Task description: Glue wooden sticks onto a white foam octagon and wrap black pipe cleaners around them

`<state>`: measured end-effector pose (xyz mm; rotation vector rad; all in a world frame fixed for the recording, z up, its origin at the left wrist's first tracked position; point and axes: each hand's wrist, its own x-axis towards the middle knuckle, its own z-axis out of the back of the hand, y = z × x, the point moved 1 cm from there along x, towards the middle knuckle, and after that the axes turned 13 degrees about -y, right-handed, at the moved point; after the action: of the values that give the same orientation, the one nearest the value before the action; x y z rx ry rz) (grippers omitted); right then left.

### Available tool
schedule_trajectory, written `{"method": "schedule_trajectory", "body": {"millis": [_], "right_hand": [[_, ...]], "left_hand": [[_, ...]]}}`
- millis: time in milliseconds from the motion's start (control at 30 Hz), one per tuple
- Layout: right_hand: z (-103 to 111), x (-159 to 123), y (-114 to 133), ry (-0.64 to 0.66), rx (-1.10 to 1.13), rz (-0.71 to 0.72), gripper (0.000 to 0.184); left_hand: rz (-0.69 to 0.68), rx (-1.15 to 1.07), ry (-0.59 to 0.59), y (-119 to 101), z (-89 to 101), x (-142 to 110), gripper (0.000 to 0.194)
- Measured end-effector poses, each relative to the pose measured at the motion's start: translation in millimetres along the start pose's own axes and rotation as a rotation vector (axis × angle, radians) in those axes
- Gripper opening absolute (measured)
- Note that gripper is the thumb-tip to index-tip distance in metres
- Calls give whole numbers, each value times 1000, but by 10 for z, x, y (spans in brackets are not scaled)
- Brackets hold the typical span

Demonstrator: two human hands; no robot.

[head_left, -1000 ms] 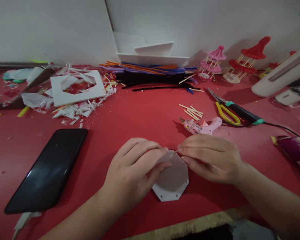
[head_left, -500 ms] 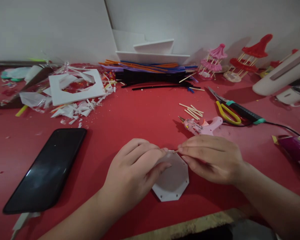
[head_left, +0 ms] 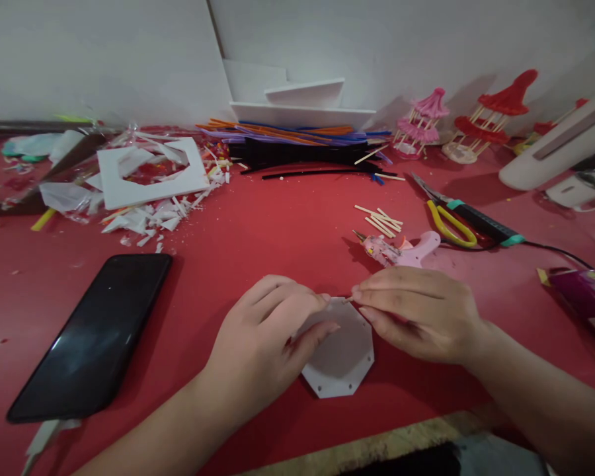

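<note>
A white octagonal foam board [head_left: 341,354] with small holes near its corners lies on the red table in front of me. My left hand [head_left: 262,340] grips its left and far edge, the thumb lying over the top face and the fingers curled along the edge. From the other side, my right hand [head_left: 421,314] pinches a short thin wooden stick [head_left: 348,300] whose tip is at the board's far corner. Whether the tip sits inside a hole I cannot tell. Just beyond the right hand lies a pink glue gun [head_left: 396,251].
Several cut wooden sticks [head_left: 384,221] lie behind the glue gun. Yellow-handled scissors [head_left: 451,221] rest under a black-and-teal tool [head_left: 488,221]. A phone [head_left: 92,337] is at left, foam scraps [head_left: 153,221] behind it. Pipe cleaners [head_left: 297,152] and small pink [head_left: 421,122] and red tiered models [head_left: 490,119] stand at the back.
Both hands stay almost in place, still at the board and the stick. The whole view has shifted very slightly.
</note>
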<state>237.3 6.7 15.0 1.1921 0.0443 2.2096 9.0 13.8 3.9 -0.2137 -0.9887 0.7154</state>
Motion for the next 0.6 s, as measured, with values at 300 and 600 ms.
{"method": "schedule_trajectory", "body": {"millis": [300, 600], "right_hand": [[13, 2, -21, 31, -6, 0, 17], [27, 13, -8, 35, -32, 9, 21]], "left_hand": [[-27, 29, 44, -10, 2, -8, 22], [-51, 109, 81, -35, 21, -11, 26]]}}
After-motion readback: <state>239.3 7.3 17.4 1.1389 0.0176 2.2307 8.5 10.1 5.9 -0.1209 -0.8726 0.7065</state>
